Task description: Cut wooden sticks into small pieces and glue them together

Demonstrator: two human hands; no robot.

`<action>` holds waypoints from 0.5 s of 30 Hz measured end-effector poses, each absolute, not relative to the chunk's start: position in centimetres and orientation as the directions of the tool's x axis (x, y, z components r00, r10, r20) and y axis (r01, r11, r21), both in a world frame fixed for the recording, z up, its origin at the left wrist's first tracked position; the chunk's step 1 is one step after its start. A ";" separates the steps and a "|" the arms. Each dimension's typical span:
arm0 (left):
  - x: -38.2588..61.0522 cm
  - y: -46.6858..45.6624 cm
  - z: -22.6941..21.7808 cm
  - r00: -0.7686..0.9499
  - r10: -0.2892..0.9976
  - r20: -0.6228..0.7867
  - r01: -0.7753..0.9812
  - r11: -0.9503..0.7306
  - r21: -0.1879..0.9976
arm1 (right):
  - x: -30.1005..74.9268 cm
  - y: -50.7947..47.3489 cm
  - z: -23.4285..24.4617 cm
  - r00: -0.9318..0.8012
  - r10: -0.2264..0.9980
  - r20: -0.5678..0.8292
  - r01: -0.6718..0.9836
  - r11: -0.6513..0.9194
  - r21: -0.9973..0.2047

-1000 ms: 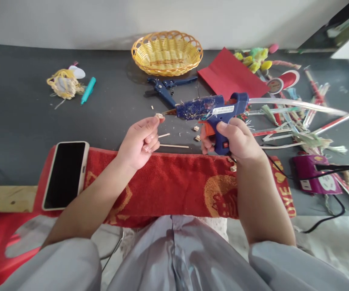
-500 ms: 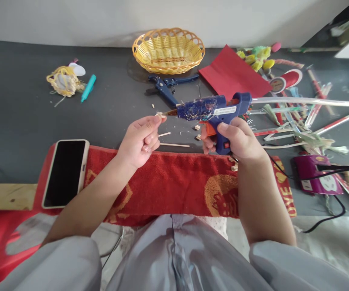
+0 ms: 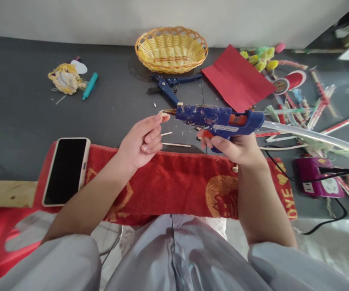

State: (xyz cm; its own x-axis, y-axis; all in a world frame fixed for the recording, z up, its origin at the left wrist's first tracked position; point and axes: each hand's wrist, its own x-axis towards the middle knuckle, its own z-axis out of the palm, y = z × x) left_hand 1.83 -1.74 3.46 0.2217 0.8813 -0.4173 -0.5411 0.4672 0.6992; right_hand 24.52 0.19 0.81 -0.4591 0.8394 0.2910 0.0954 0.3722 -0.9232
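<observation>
My right hand grips a blue hot glue gun with its fingers at the orange trigger. A clear glue stick runs out of the gun's back to the right. Between the thumb and forefinger of my left hand is a small pale wooden piece, partly hidden by the fingertips. The gun's metal nozzle is right at this piece; whether they touch I cannot tell. Thin wooden sticks lie on the table just beyond my left hand.
A red towel lies along the table's front edge, with a phone at its left. Farther back are a wicker basket, blue cutters and red paper. A purple power socket with a black cable stands right.
The glue gun has tilted in my right hand, its back end lower and farther right, its nozzle reaching over the wooden piece. My left hand has barely shifted.
</observation>
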 end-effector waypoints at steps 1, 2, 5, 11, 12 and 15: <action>1.8 -1.7 3.5 0.238 0.874 -0.425 -0.548 0.482 0.684 | 24.6 0.2 0.7 -0.457 0.835 0.305 0.110 0.393 -0.913; 1.8 -1.8 3.5 0.252 0.867 -0.431 -0.555 0.494 0.670 | 24.7 0.2 0.5 -0.455 0.834 0.311 0.131 0.408 -0.903; 1.9 -1.8 3.5 0.291 0.852 -0.436 -0.573 0.520 0.633 | 24.9 0.1 0.4 -0.462 0.823 0.330 0.175 0.449 -0.876; 1.7 -1.7 3.2 0.358 0.843 -0.402 -0.604 0.537 0.589 | 24.9 0.1 1.0 -0.517 0.782 0.347 0.209 0.508 -0.836; 1.7 -1.7 3.1 0.362 0.843 -0.399 -0.607 0.538 0.585 | 24.9 0.0 1.2 -0.517 0.784 0.343 0.211 0.505 -0.837; 1.6 -1.7 3.1 0.366 0.840 -0.400 -0.609 0.541 0.579 | 24.8 0.0 1.6 -0.498 0.794 0.349 0.245 0.515 -0.822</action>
